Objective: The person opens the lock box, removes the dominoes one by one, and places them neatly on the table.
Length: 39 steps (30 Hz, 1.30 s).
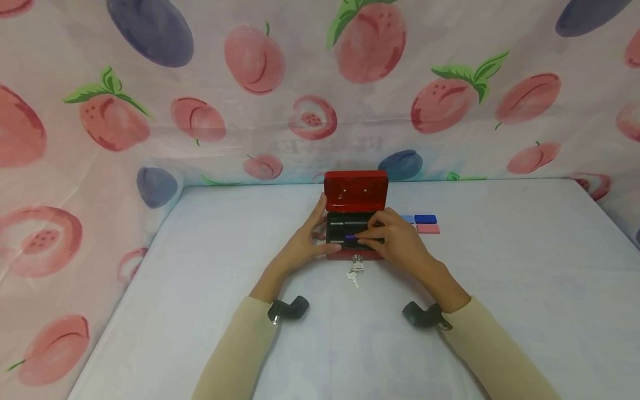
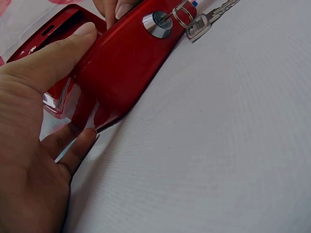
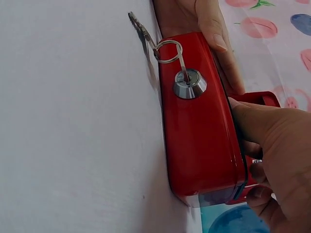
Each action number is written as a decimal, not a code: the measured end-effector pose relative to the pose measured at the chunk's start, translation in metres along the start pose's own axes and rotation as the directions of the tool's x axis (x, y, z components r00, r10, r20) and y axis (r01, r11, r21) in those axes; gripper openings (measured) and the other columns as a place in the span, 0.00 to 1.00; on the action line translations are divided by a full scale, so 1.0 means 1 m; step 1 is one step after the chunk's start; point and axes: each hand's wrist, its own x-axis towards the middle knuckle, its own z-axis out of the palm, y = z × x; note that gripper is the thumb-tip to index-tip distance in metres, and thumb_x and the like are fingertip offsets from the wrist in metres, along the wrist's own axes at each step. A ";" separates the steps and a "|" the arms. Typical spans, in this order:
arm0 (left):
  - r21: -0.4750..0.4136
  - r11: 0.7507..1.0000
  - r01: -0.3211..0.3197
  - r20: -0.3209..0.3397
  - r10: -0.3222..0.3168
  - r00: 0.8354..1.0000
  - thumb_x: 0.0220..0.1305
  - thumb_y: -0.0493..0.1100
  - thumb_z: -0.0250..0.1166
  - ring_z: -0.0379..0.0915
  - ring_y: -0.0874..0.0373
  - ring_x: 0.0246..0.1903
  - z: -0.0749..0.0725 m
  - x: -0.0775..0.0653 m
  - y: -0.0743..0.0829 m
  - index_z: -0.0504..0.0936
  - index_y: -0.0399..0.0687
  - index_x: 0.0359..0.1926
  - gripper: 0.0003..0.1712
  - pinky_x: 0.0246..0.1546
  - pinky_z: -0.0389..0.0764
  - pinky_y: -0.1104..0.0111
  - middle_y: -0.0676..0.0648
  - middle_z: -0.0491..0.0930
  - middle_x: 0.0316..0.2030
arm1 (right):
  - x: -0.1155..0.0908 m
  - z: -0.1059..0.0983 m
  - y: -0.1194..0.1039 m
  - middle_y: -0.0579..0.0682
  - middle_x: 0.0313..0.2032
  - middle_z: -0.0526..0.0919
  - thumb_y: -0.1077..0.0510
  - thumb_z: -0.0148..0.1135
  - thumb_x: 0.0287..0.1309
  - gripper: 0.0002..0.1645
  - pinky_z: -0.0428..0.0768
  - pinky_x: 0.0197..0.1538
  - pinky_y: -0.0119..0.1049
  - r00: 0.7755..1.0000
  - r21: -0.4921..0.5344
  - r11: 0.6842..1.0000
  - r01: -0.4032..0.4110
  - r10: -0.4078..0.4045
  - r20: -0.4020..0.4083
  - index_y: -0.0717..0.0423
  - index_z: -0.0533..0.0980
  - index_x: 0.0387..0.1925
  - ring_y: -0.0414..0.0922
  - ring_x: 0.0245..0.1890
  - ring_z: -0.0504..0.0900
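A red metal cash box stands on the table with its lid raised; a black tray fills the inside. My left hand grips the box's left end, thumb on the front rim and other fingers along the side. Over the tray, my right hand pinches a small purple block between thumb and fingertips. The block is out of sight in both wrist views. Keys on a ring hang from the silver lock on the box's front, one key being in the lock.
Right of the box lie a dark blue block, a pink block and a light blue block, partly behind the right hand. A white cloth covers the table. A fruit-print curtain rises behind it.
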 end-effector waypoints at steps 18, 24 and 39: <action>0.016 0.999 0.038 -0.003 -0.038 0.999 0.57 0.38 0.70 0.58 0.45 0.66 0.000 -0.002 0.004 0.38 0.56 0.76 0.59 0.55 0.71 0.52 0.45 0.46 0.74 | 0.005 -0.003 -0.010 0.48 0.35 0.77 0.56 0.72 0.51 0.07 0.79 0.45 0.40 0.972 0.003 0.983 -0.186 0.183 0.146 0.52 0.87 0.35 0.45 0.41 0.72; 0.029 0.999 0.040 -0.002 -0.040 0.999 0.57 0.38 0.71 0.59 0.45 0.65 0.000 -0.002 0.003 0.37 0.56 0.76 0.59 0.55 0.72 0.52 0.43 0.48 0.73 | 0.006 -0.003 -0.011 0.48 0.35 0.76 0.55 0.72 0.51 0.07 0.80 0.44 0.41 0.949 -0.002 0.964 -0.265 0.261 0.174 0.51 0.86 0.34 0.46 0.40 0.73; 0.028 0.999 0.044 -0.004 -0.044 0.999 0.57 0.38 0.70 0.59 0.46 0.65 0.000 -0.002 0.003 0.37 0.56 0.76 0.59 0.55 0.72 0.54 0.46 0.45 0.74 | 0.006 -0.001 -0.015 0.47 0.33 0.74 0.56 0.71 0.53 0.05 0.80 0.43 0.41 0.962 -0.045 0.974 -0.223 0.228 0.150 0.53 0.83 0.32 0.46 0.39 0.73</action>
